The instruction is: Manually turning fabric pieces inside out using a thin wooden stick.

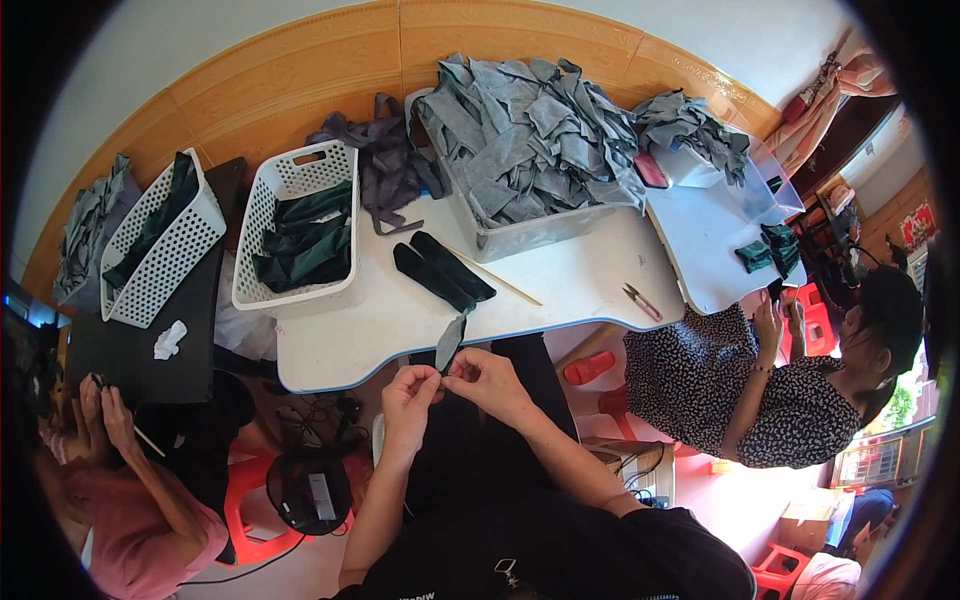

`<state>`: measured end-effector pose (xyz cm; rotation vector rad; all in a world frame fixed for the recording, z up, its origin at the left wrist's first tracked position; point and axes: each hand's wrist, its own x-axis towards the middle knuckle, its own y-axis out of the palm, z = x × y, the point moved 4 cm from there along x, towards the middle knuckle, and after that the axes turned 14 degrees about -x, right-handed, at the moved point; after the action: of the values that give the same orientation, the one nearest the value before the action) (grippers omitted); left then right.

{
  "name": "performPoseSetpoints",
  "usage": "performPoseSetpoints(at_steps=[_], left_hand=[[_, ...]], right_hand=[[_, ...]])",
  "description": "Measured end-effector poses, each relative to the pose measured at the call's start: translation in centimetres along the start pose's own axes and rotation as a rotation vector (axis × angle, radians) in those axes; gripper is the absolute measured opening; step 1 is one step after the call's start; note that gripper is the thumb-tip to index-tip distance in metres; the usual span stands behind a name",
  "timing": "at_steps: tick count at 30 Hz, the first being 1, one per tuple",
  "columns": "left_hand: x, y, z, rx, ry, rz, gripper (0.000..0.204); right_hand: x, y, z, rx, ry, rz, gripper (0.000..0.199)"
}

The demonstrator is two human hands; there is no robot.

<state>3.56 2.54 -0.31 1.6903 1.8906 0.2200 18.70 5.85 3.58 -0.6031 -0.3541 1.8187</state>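
Note:
Close to the table's near edge, my left hand (408,402) and my right hand (490,384) meet, thumbs and forefingers pinched together on the lower end of a narrow grey fabric strip (451,340). Its upper end reaches the table edge. Just beyond lie dark green velvet strips (440,272), side by side on the white table (350,345). A thin wooden stick (490,270) rests slantwise behind them. Farther right is a pair of thread snips (643,303). The fingertips cover the end of the strip.
A large bin (540,238) heaped with grey fabric pieces stands at the back. White perforated baskets (345,270) with green pieces stand to the left. Co-workers sit at left (150,500) and right (800,420). A red stool (250,500) and a dark mesh bin (308,490) are at lower left.

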Motion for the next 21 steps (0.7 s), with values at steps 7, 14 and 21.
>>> performPoseSetpoints(at_steps=[7, 14, 21], left_hand=[[-0.7, 1.3, 1.1, 0.1, 0.159, -0.003, 0.004], [-0.4, 0.1, 2.0, -0.443, -0.221, -0.119, 0.012], [0.0, 0.4, 2.7, -0.593, -0.353, -0.165, 0.016]], right_hand=[[-0.7, 0.9, -0.2, -0.185, -0.231, -0.297, 0.017], [-0.5, 1.6, -1.4, -0.001, -0.187, -0.233, 0.02], [-1.2, 1.9, -1.0, 0.049, -0.158, -0.17, 0.018]])
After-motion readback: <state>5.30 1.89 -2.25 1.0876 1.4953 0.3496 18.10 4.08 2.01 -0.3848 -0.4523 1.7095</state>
